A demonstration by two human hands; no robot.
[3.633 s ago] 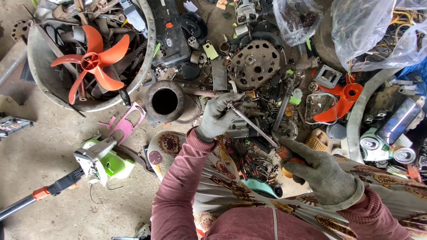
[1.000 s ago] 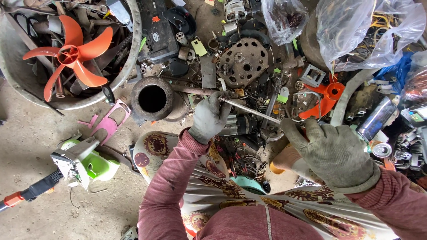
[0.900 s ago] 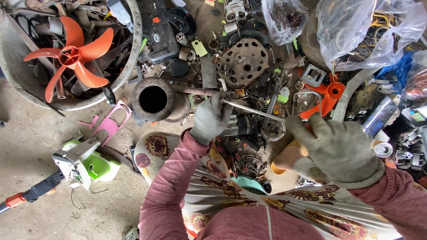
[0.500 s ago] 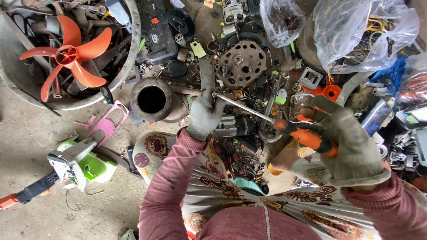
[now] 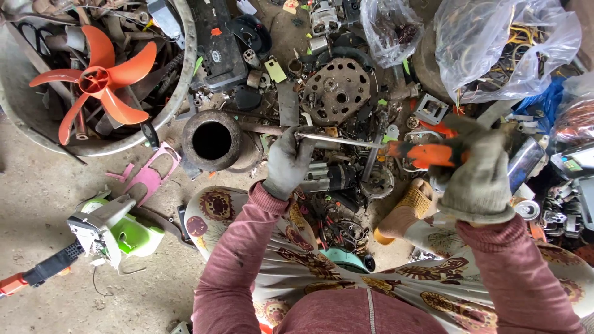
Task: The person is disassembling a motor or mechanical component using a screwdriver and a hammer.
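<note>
Scrap metal (image 5: 337, 93) crowds both gloved hands' grip holding a screwdriver (image 5: 396, 148) beside a pipe (image 5: 212, 140).

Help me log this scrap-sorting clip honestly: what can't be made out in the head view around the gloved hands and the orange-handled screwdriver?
- Orange-handled screwdriver: its grip end is buried in the right gloved hand.
- Tip of the shaft: covered by the left gloved hand; what it bears on is hidden.
- Small grey motor: partly behind the left hand, details too cluttered.
- Clear plastic bag of wires: contents blurred by the film, top cut by the frame edge.
</note>
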